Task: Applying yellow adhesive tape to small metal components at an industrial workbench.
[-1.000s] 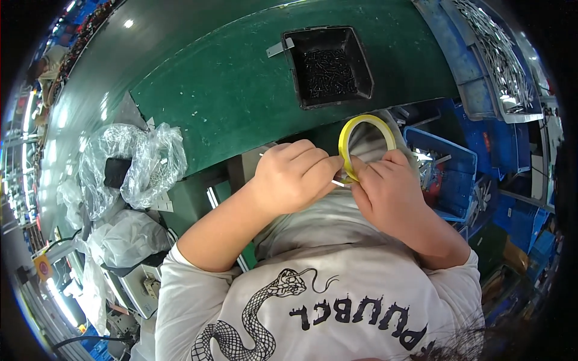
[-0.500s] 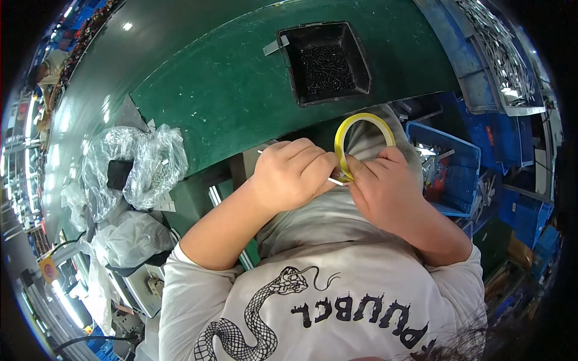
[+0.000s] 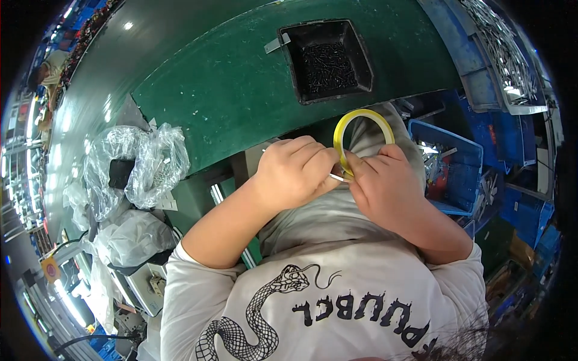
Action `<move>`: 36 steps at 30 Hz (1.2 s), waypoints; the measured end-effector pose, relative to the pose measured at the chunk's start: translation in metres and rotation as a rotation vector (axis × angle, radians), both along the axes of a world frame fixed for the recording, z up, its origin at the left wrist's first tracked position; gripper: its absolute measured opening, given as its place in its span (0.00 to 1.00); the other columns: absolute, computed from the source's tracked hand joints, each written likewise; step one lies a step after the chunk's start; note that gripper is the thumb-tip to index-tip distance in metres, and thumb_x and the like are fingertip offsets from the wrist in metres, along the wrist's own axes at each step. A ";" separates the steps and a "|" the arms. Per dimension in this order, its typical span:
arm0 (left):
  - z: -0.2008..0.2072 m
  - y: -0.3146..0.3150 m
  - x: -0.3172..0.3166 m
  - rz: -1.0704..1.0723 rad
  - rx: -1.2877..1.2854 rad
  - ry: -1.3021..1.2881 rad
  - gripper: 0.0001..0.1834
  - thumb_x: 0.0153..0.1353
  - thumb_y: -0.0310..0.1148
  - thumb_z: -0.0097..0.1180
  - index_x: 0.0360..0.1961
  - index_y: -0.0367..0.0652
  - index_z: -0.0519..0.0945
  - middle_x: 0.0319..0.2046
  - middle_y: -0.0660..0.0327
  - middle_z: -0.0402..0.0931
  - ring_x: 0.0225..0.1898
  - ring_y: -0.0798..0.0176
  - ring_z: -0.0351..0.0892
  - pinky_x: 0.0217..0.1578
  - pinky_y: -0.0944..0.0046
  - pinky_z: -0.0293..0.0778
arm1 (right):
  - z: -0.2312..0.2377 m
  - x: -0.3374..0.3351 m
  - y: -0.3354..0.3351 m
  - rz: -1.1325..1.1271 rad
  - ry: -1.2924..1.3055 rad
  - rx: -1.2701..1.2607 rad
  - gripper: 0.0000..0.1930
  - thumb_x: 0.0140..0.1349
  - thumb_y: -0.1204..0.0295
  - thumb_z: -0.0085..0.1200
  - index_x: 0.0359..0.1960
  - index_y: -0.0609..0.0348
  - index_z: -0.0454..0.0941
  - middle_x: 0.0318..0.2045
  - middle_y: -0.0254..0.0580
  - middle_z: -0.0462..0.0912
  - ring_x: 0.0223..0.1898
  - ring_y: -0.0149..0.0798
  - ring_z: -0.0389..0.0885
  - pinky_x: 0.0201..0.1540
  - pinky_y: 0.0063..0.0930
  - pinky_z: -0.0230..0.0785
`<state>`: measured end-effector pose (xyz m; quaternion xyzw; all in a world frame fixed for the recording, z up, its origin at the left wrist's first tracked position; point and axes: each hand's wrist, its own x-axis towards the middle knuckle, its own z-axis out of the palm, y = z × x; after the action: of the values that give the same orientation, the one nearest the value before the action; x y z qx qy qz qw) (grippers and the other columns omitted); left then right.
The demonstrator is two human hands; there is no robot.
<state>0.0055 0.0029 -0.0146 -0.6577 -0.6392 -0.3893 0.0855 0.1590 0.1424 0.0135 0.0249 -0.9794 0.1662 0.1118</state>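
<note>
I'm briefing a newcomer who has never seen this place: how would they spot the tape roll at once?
Start at the green table and drop to its near edge. Just this side of it, the right hand holds the tape roll. It is a bright yellow ring with an open middle, unlike the black bin and blue crate nearby.

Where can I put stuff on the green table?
The table is mostly bare between the plastic bags and black bin; a smaller patch lies between that and the upper-right blue bin. Crowded: around left hand, right hand and yellow tape.
</note>
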 end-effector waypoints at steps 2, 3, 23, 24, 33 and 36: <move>0.001 0.000 0.001 -0.008 -0.006 -0.040 0.16 0.40 0.29 0.70 0.30 0.41 0.76 0.19 0.63 0.75 0.19 0.59 0.76 0.20 0.64 0.72 | 0.002 0.000 0.000 -0.003 -0.007 -0.004 0.21 0.54 0.71 0.58 0.50 0.68 0.79 0.24 0.39 0.78 0.26 0.41 0.76 0.42 0.34 0.63; 0.002 0.000 0.001 -0.016 -0.013 -0.079 0.16 0.40 0.29 0.70 0.30 0.41 0.76 0.19 0.63 0.75 0.19 0.59 0.76 0.20 0.64 0.72 | 0.002 0.000 0.000 -0.006 -0.015 -0.008 0.21 0.54 0.71 0.58 0.49 0.68 0.79 0.24 0.40 0.79 0.26 0.41 0.76 0.42 0.34 0.63; 0.010 0.001 0.015 -0.044 -0.482 -1.088 0.05 0.45 0.18 0.56 0.26 0.37 0.76 0.21 0.67 0.75 0.22 0.78 0.68 0.21 0.72 0.65 | 0.001 -0.004 0.005 -0.136 0.013 -0.216 0.17 0.55 0.75 0.59 0.48 0.52 0.76 0.36 0.37 0.79 0.35 0.42 0.81 0.39 0.37 0.71; 0.007 0.002 0.013 -0.064 -0.490 -1.237 0.05 0.47 0.18 0.55 0.26 0.36 0.76 0.21 0.69 0.73 0.22 0.79 0.66 0.21 0.73 0.63 | 0.001 -0.005 0.007 -0.130 0.007 -0.199 0.16 0.55 0.75 0.58 0.47 0.52 0.77 0.36 0.37 0.79 0.35 0.42 0.81 0.39 0.37 0.71; 0.016 0.006 -0.002 0.014 -0.784 -1.473 0.01 0.49 0.22 0.54 0.25 0.39 0.76 0.18 0.72 0.68 0.19 0.79 0.62 0.19 0.72 0.58 | 0.002 -0.009 0.021 -0.050 -0.227 -0.451 0.11 0.55 0.75 0.59 0.41 0.56 0.81 0.37 0.41 0.79 0.34 0.46 0.80 0.36 0.35 0.72; 0.011 0.006 -0.004 0.002 -0.754 -1.467 0.02 0.49 0.23 0.54 0.26 0.38 0.77 0.17 0.71 0.68 0.18 0.78 0.63 0.18 0.73 0.59 | 0.000 -0.009 0.024 -0.004 -0.220 -0.502 0.09 0.57 0.75 0.58 0.40 0.58 0.81 0.37 0.41 0.78 0.34 0.45 0.81 0.35 0.33 0.73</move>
<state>0.0017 0.0085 -0.0035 -0.2204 -0.6211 -0.4792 -0.5796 0.1502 0.1661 0.0138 -0.0238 -0.9139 0.4052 0.0076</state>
